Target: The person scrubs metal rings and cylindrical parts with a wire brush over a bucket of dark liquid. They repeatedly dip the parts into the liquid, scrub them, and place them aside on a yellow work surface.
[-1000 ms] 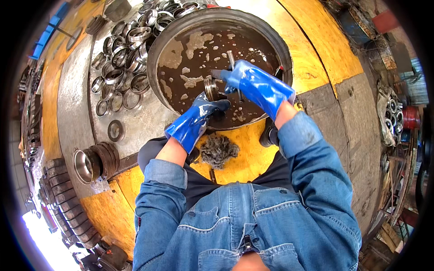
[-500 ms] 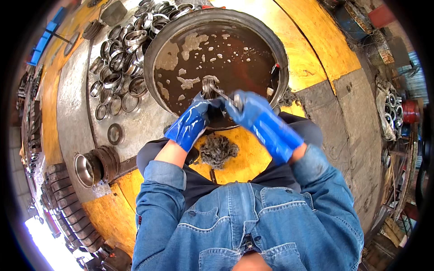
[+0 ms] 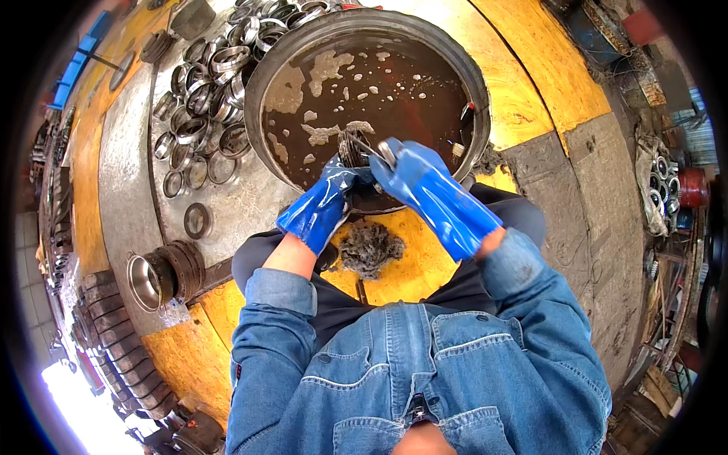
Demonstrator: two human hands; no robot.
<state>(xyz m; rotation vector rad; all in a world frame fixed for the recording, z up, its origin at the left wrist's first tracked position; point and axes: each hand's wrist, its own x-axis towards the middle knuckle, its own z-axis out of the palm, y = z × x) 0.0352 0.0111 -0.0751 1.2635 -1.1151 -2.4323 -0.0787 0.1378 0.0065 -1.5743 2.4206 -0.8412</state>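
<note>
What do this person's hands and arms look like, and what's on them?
The left hand and right hand wear long, glossy blue gloves with loose, wide ends. The left glove looks darker toward the fingers. The left sleeve and right sleeve are blue denim, turned back into paler cuffs.
</note>
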